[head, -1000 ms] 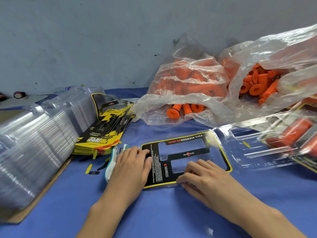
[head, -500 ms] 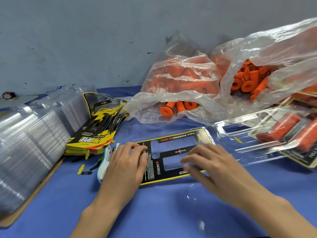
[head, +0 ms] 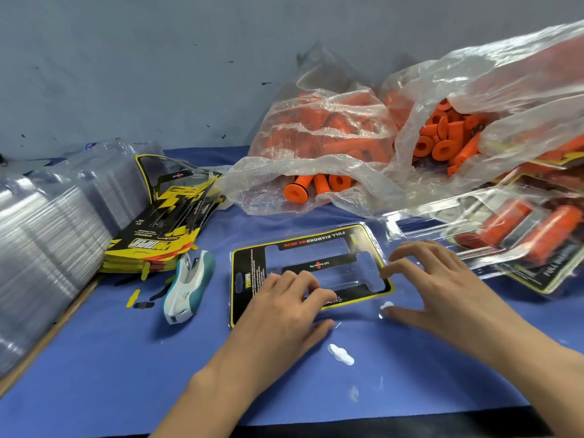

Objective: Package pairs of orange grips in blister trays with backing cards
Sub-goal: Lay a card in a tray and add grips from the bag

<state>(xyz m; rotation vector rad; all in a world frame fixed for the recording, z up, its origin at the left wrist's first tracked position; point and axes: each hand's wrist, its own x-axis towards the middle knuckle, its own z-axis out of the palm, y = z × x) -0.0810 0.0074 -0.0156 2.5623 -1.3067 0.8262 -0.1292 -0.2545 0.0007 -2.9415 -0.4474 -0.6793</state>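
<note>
On the blue tabletop point(head: 94, 358) a clear blister tray point(head: 369, 248) lies flat in front of the person, with a black and yellow backing card point(head: 249, 279) seated in it, its two window cut-outs showing the blue beneath. The left hand point(head: 284, 308) rests palm down on the near left part of the card, its fingers lightly bent with the tips pressing on the plastic and gripping nothing. The right hand point(head: 442, 286) is spread over the tray's right end, the fingers arched and apart, fingertips at the tray's edge and the thumb low on the tabletop beside it; whether the tips actually touch the plastic cannot be told, and it holds nothing.

Just left of the tray lies a white and teal stapler point(head: 189, 286). Beyond it a stack of backing cards point(head: 158, 245) fans out, and a long row of empty clear trays point(head: 47, 241) runs along the left side. At the back, two clear plastic bags point(head: 316, 137) hold loose orange grips point(head: 442, 140), a few poking out of the nearer bag's mouth. On the right, finished packs point(head: 521, 229) with pairs of orange grips lie piled, near the right hand.
</note>
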